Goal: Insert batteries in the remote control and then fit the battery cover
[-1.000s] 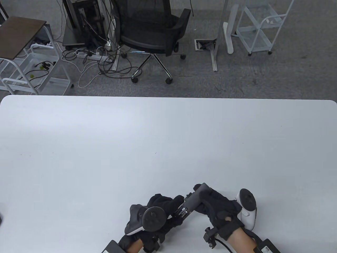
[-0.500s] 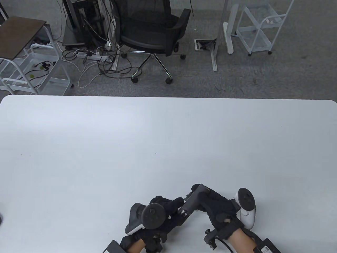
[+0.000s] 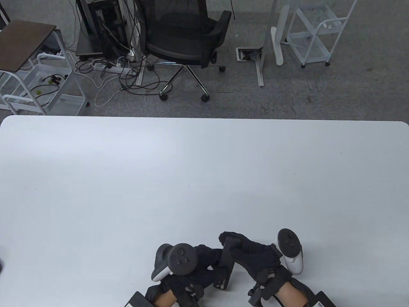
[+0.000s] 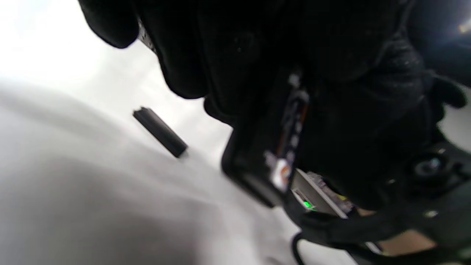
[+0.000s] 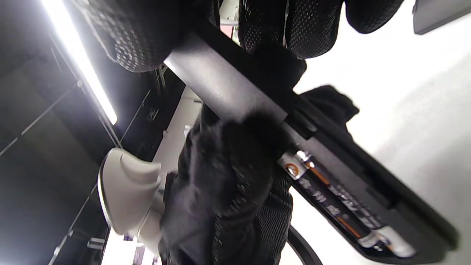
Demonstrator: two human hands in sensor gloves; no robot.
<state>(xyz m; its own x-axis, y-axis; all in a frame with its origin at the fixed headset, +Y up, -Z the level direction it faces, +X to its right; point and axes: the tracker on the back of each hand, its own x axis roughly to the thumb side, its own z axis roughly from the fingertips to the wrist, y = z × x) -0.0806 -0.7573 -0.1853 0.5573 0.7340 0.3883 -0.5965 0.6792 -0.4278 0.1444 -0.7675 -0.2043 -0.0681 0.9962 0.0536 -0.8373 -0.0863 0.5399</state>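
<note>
Both hands hold the dark remote control just above the table's near edge. My right hand grips its far end from above. My left hand holds its left side. In the right wrist view the remote has its battery bay open, with a battery lying in it. Left-hand fingers press at the battery's inner end. The left wrist view shows the battery in the bay, blurred. A dark flat bar, likely the battery cover, lies on the table beside the hands.
The white table stretches far and to both sides. A grey flat piece lies on the table at the right wrist view's top right corner; I cannot tell what it is. An office chair and carts stand beyond the far edge.
The remote has swung from pointing diagonally up-right to nearly straight, its open end toward the near edge. Both hands moved down and slightly left with it.
</note>
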